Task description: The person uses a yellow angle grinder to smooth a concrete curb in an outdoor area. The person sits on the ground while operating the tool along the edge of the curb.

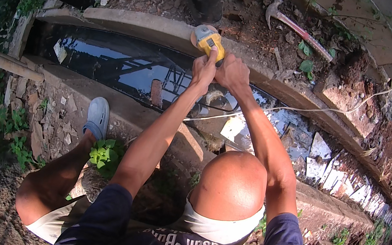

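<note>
Head view, two hands, left hand (204, 70), right hand (233, 73), one yellow grinder (209, 40)

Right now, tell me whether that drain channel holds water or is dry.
Holds water: the channel shows a dark, glossy surface with reflections, below the yellow grinder.

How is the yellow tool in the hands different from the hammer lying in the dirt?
The yellow power tool is short and chunky; the hammer is long and slim with a reddish handle and a curved metal head. The left hand and right hand grip the power tool at the concrete ledge, while the hammer lies untouched on soil. Both sit beyond the water channel.
</note>
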The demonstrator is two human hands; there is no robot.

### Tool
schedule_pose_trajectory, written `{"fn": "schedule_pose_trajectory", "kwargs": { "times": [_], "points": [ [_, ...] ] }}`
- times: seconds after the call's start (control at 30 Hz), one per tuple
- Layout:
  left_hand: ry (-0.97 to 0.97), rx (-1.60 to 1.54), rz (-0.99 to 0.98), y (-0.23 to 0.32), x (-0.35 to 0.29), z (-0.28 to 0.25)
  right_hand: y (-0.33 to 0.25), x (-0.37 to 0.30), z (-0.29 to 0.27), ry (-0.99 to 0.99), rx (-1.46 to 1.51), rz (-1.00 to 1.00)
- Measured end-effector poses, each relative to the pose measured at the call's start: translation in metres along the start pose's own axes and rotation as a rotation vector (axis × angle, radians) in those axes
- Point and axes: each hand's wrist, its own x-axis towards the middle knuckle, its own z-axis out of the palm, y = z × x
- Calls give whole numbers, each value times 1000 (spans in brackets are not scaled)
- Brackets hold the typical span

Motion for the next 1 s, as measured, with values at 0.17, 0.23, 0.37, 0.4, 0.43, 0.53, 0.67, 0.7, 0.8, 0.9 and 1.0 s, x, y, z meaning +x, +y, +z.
{"fn": "schedule_pose_trajectory", "kwargs": {
  "times": [0.17, 0.23, 0.37, 0.4, 0.43, 0.53, 0.67, 0.7, 0.8, 0.9, 1.0],
  "points": [
    [17, -15, 0, -5, 3, 1, -1, -1, 1, 20, 13, 4],
    [17, -29, 16, -7, 5, 1, -1, -1, 1, 27, 2, 2],
    [23, -17, 42, -10, 8, -1, -2, 0, 3, 45, 3, -2],
    [25, -11, 31, -10, 8, -2, -2, 0, 3, 38, 8, -2],
    [25, -7, 18, -10, 7, -1, -1, 0, 2, 30, 11, 2],
    [20, -7, 18, -8, 6, 2, 1, -1, 0, 26, -1, 4],
    [19, -6, 37, -8, 6, 0, 0, 3, -1, -50, -52, 23],
    [17, -4, 36, -8, 6, 0, 0, 2, 0, -25, -30, 12],
    [-9, 2, 19, -7, 6, -1, -1, -1, -2, 22, 5, -10],
    [-37, 7, -6, -6, 6, -3, -2, -2, -4, 3, 3, -11],
    [-31, -9, 4, -5, 4, 3, 0, -2, -6, 3, 4, 2]
  ]
}}
